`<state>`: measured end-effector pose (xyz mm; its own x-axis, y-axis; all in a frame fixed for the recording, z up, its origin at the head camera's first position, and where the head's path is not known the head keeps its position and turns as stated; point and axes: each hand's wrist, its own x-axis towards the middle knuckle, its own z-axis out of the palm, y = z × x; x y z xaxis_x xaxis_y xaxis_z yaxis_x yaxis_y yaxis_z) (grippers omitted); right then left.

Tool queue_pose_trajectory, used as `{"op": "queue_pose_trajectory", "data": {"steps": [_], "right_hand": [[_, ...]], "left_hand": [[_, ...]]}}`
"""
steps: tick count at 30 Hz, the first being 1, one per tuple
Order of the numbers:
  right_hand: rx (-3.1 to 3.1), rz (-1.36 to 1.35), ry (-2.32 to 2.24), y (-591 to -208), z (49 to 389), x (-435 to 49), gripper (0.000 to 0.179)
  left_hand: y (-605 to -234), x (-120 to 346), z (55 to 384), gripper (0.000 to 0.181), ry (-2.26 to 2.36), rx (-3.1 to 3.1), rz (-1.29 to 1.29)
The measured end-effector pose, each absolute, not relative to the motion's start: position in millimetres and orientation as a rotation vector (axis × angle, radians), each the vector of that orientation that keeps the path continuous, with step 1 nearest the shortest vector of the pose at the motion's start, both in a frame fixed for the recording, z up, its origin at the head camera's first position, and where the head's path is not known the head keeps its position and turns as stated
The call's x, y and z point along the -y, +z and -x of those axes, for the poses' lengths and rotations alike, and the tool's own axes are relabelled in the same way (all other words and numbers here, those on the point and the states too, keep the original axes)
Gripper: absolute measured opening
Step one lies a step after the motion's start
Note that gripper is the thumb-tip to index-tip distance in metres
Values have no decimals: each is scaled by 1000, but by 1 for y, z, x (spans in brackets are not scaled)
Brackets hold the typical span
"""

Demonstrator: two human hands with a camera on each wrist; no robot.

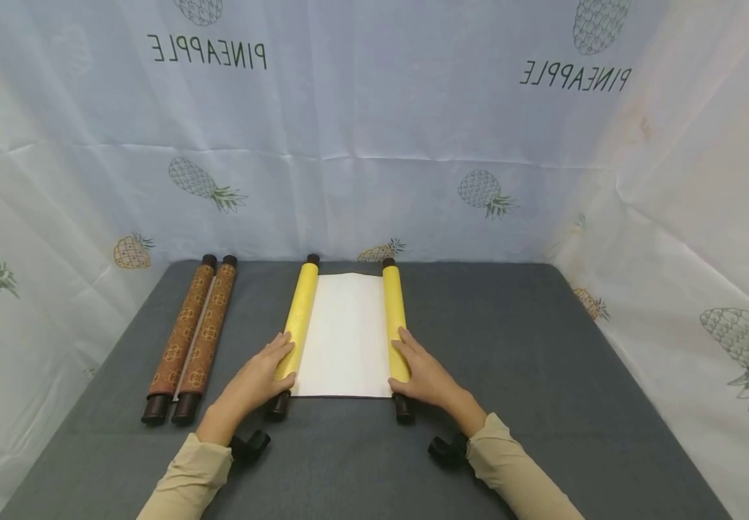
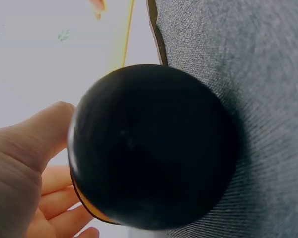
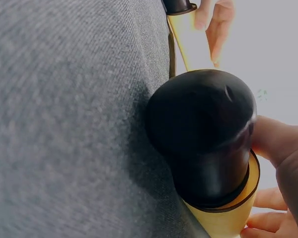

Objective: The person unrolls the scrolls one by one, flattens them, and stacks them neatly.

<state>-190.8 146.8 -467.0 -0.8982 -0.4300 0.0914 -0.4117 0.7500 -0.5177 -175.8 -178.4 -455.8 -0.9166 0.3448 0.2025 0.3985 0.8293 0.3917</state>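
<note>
A yellow hanging scroll [image 1: 351,336] lies partly unrolled on the dark grey table, a white sheet showing between its two rolls. My left hand [image 1: 260,375] grips the near half of the left yellow roll [image 1: 301,303], thumb on the inner side. On the right yellow roll [image 1: 395,303], my right hand [image 1: 427,372] holds the near half in the same way. Dark knobs end both rolls; the left knob [image 2: 154,148] fills much of the left wrist view, and the right knob [image 3: 203,129] stands large in the right wrist view.
To the left lies a brown patterned scroll [image 1: 198,332], its two rolls side by side with dark ends. The grey table [image 1: 511,347] meets a white curtain [image 1: 361,108] with pineapple prints at the back and sides.
</note>
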Motion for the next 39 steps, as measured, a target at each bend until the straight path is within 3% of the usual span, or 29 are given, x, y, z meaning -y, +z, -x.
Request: {"op": "queue_pose_trajectory", "data": {"steps": [39], "right_hand": [[-2943, 648, -868, -470, 187, -155, 55]], "left_hand": [[-460, 183, 177, 46, -685, 2887, 563]]}}
